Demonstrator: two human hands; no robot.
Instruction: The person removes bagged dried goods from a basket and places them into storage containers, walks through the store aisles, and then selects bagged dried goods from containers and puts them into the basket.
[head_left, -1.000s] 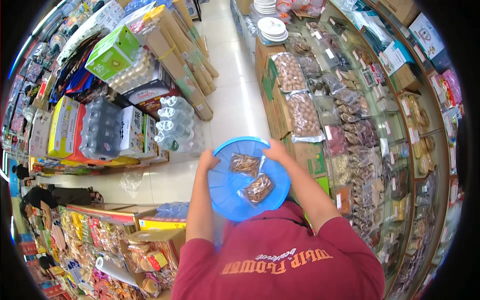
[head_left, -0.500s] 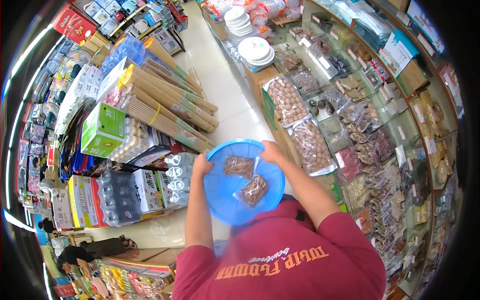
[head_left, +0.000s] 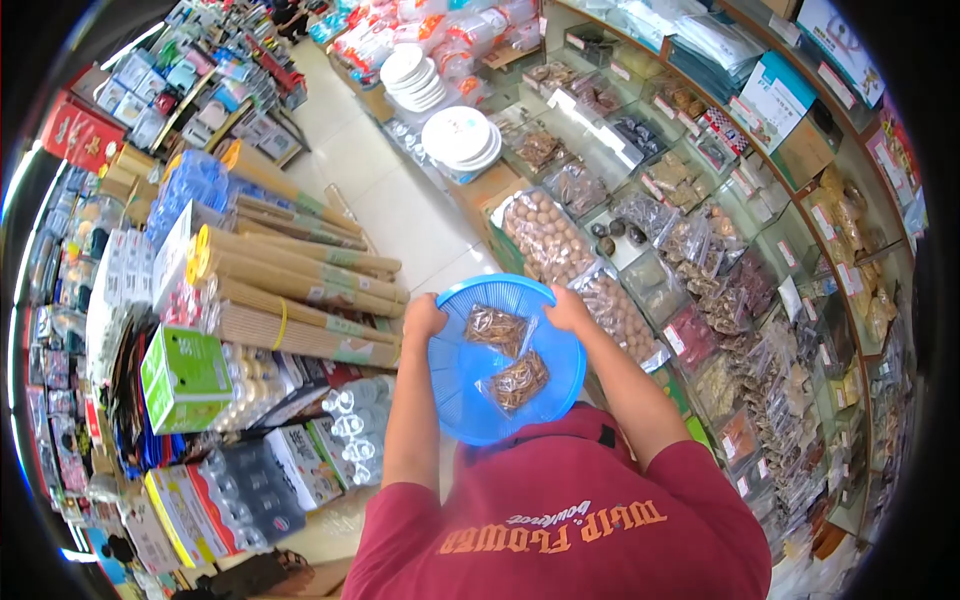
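A round blue plastic basket (head_left: 455, 375) is held out in front of my chest. My left hand (head_left: 425, 317) is closed around its left rim, and my right hand (head_left: 568, 309) grips the upper right rim. Inside lie two clear plastic packets of brown dried goods. The upper packet (head_left: 497, 329) lies a little left of the lower packet (head_left: 516, 381). What the dried pieces are I cannot tell. The fingertips of both hands are partly hidden by the basket's rim.
To the right, a glass counter (head_left: 660, 310) holds bagged dried goods and round nuts (head_left: 545, 235). White plates (head_left: 462, 138) are stacked at its far end. Rolled mats (head_left: 300, 265), a green box (head_left: 185, 380) and bottle packs (head_left: 250, 490) stand left. A tiled aisle (head_left: 375, 175) runs between.
My view has turned to the right and shifted along the aisle. The basket stays in both hands, now slightly further right in view, with both packets still inside.
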